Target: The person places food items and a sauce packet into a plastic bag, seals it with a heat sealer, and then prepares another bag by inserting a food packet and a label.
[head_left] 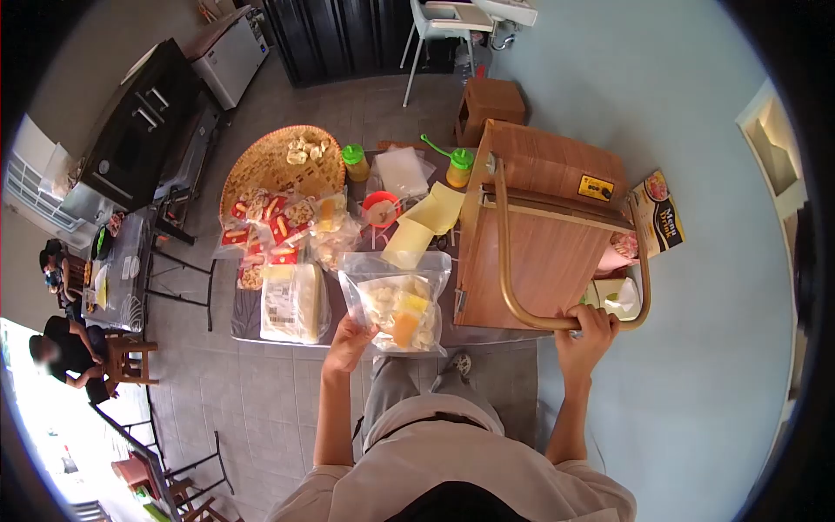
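Grey floor tiles and a pale blue wall surround a low table [252, 326] crowded with food packs. The fingers of the right hand [587, 337] are wrapped shut round the near end of a brass-coloured handle [503, 248], a hoop hinged to the wooden box [539, 244] at the table's right. The left hand [348, 342] pinches the near left corner of a clear bag [400, 309], fingers closed on the film. The bag stands at the table's near edge, just left of the box, with pale pieces and an orange block inside. This looks like the moment between filling and closing a pack. The next move would call for bringing the bag's open top square to the box while the handle is worked steadily. Left of the bag lies a flat white pack [291, 304] with a printed label, too small to read. Farther off are red-labelled packs [261, 230], a woven tray [278, 165] and two green-capped bottles [354, 163]. A yellow sticker [596, 187] on the box and a printed carton [661, 213] at its right carry lettering I cannot read surely.
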A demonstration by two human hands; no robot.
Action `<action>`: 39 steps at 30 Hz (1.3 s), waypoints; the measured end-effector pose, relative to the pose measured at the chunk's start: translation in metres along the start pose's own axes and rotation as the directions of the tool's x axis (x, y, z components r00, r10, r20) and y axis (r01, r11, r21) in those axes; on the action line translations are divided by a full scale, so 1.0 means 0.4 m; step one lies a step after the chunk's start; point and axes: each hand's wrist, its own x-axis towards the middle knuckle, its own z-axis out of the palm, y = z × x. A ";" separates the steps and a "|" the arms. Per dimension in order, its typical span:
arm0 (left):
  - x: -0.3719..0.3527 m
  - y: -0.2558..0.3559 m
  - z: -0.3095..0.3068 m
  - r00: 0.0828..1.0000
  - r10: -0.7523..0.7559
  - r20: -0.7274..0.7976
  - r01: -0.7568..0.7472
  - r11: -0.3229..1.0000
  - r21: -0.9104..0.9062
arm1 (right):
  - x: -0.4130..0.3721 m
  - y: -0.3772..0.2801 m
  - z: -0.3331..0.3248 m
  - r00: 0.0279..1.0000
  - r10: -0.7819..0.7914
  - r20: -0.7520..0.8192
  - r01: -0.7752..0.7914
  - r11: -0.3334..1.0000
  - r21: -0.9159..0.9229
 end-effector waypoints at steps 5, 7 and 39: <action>0.016 0.109 -0.035 0.997 0.015 0.081 -0.018 0.999 0.048 | -0.051 -0.189 0.016 0.984 0.058 -0.171 -0.031 0.987 0.159; 0.015 0.141 -0.053 0.992 0.092 0.090 -0.109 0.972 0.207 | -0.106 -0.292 0.058 1.000 -0.024 -0.005 0.022 0.802 0.597; 0.115 0.295 -0.036 0.987 0.023 0.159 -0.068 0.956 0.285 | -0.101 -0.489 0.295 0.523 0.041 0.851 -0.805 -0.306 0.509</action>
